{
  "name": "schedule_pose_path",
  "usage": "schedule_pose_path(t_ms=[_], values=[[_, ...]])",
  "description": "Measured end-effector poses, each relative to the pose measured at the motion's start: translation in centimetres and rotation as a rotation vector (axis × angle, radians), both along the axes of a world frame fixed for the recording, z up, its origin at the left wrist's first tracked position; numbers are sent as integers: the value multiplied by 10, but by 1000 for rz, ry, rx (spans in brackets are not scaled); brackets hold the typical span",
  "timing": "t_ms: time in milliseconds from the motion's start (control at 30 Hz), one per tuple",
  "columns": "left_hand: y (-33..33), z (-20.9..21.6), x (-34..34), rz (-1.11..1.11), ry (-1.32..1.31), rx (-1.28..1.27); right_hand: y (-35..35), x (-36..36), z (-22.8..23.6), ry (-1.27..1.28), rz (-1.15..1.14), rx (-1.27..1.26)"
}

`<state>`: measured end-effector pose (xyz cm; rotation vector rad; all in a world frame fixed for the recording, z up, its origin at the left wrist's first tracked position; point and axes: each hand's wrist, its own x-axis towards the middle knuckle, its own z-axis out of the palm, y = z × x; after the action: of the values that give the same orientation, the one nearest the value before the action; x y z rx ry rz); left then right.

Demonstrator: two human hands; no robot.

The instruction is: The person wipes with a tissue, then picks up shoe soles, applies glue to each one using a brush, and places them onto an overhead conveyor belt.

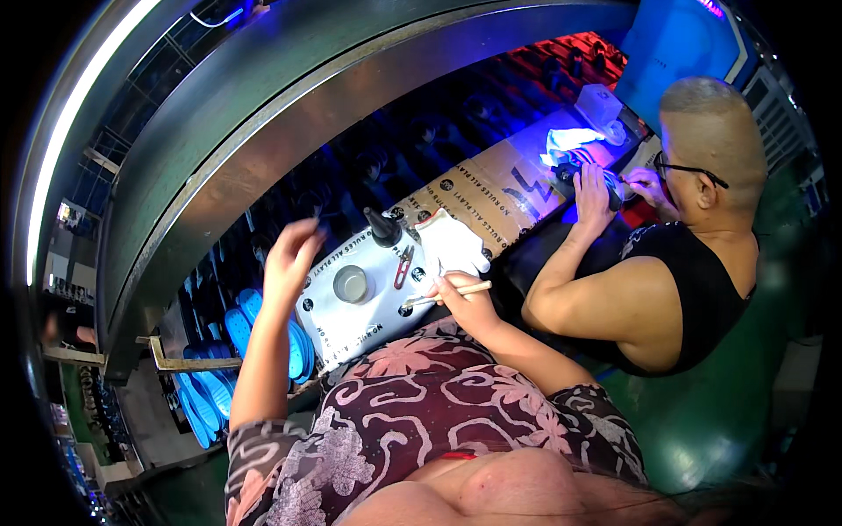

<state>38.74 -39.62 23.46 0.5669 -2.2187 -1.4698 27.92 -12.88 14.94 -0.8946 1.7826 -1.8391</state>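
My right hand (466, 300) is closed around a slim brush (472, 288) with a pale wooden handle; its tip points left over the white-covered board. My left hand (296, 250) is raised over the board's far left edge, next to the dark rack. Its fingers are slightly blurred and apart, with nothing seen in them. Between my hands stands a grey round cup (352, 285). Beyond it are red-handled thread snips (403, 267) and a black cone-topped bottle (383, 228). A white cloth glove (452, 244) lies past my right hand.
Blue shoe soles (301, 352) are stacked left of the board, with more blue soles (203, 399) lower down. A metal beam (263, 131) arches over a dark conveyor ahead. On the right, a co-worker (675, 263) handles a dark shoe-like item (605, 186) beside brown cardboard (500, 188).
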Motion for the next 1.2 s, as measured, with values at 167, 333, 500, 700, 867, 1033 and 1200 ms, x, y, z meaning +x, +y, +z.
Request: schedule_pose_path(t_ms=[167,333,500,700,867,1033,1200], values=[[-39,-97,188,547,-741,-583,-16,8,-5,-46,87,59],[-16,-135,210,600,-894,-576,-31,11,6,-87,144,113],[-30,-125,202,567,-988,-589,-38,16,12,-63,105,164],[-15,-119,229,734,-642,-202,-48,24,13,-63,88,180],[-7,-117,227,541,51,1150,-59,30,24,-17,142,177],[36,-72,170,426,185,796,-66,24,34,-63,136,26],[58,-58,132,429,266,344,-81,31,67,329,250,-72]])
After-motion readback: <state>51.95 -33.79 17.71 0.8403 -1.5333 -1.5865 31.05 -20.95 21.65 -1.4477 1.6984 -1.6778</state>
